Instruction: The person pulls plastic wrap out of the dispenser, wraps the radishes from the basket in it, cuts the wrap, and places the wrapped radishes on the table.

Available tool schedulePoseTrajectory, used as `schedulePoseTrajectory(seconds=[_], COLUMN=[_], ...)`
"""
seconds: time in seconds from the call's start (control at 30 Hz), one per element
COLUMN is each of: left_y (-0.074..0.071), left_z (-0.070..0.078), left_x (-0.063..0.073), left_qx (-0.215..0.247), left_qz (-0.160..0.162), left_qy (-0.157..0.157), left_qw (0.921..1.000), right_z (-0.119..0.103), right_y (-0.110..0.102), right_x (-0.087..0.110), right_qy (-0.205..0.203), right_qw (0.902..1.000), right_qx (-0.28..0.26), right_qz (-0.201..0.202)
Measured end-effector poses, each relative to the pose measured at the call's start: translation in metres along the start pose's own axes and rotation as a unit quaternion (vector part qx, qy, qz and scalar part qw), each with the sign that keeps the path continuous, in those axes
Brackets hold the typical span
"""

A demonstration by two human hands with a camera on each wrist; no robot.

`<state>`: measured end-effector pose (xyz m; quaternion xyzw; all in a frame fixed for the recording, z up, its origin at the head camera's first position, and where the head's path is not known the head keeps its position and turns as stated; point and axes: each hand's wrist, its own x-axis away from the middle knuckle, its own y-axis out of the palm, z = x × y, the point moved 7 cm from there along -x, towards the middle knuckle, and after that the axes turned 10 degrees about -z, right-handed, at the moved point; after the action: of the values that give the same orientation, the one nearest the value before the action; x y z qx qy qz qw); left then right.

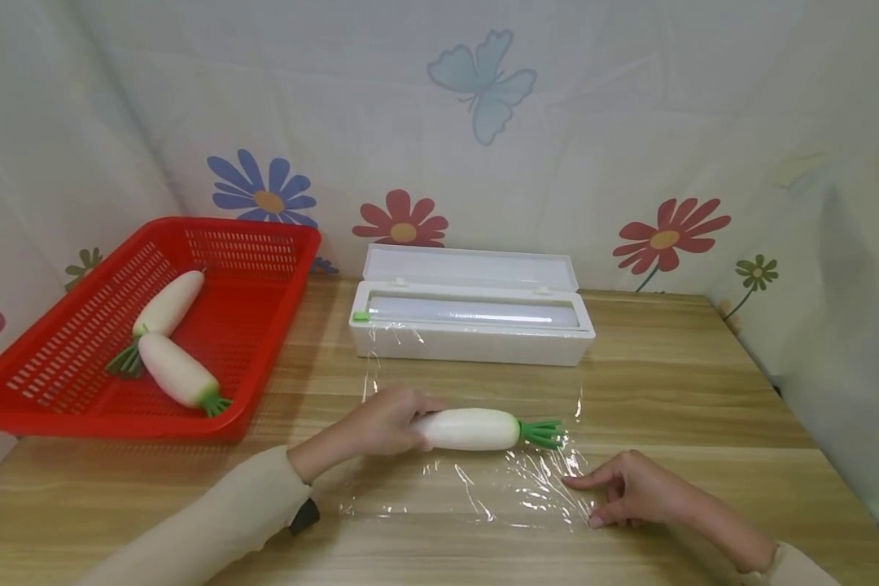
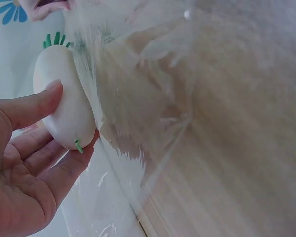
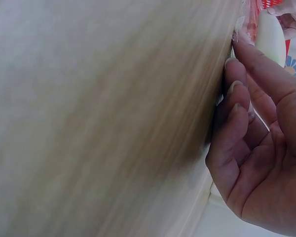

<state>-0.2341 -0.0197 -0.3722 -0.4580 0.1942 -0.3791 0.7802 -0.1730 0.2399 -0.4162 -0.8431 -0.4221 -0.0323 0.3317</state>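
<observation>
A white radish [image 1: 472, 430] with green leaf stubs lies across a clear sheet of plastic wrap [image 1: 476, 496] on the table. My left hand [image 1: 391, 422] grips its leafless end. In the left wrist view the thumb is on one side of the radish [image 2: 64, 94] and the fingers are on the other. At the sheet's near right corner, my right hand [image 1: 640, 488] holds the film's edge, its index finger reaching forward and the others curled. Creases run through the film towards it. The right wrist view shows this hand [image 3: 266, 123] low against the tabletop, the pinch partly hidden.
A white wrap dispenser box [image 1: 476, 348] stands behind the radish, lid raised, with the film running from its roll. At left, a red plastic basket [image 1: 264, 350] holds two more white radishes [image 1: 179, 370]. Flower-printed cloth [image 1: 557, 187] hangs behind the wooden table [image 1: 688, 391].
</observation>
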Motion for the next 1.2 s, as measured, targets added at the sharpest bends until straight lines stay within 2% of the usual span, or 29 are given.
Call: schedulePoseTrajectory(seconds=[0.23,0.6,0.93,1.13,1.2], left_y=[0.004,0.006,0.006,-0.004,-0.010], left_z=[-0.004,-0.007,-0.009,-0.009,-0.012], left_x=[0.000,-0.001,-0.001,0.009,0.018], left_qx=[0.008,0.019,0.028,0.019,0.028], left_qz=[-0.006,-0.011,-0.014,0.004,0.016], left_qy=[-0.009,-0.020,-0.029,-0.016,-0.027], left_qw=[0.9999,0.9996,0.9991,0.9997,0.9991], right_z=[0.000,0.002,0.000,-0.004,-0.006], right_y=[0.000,0.000,0.000,-0.002,-0.003], right_x=[-0.001,-0.001,-0.001,0.001,0.002], right_qy=[-0.008,0.009,-0.021,-0.031,-0.037], right_qw=[1.0000,0.9999,0.9997,0.9976,0.9965], right_qx=[-0.001,-0.005,0.013,0.062,0.075], right_qz=[0.003,0.000,0.002,0.007,0.010])
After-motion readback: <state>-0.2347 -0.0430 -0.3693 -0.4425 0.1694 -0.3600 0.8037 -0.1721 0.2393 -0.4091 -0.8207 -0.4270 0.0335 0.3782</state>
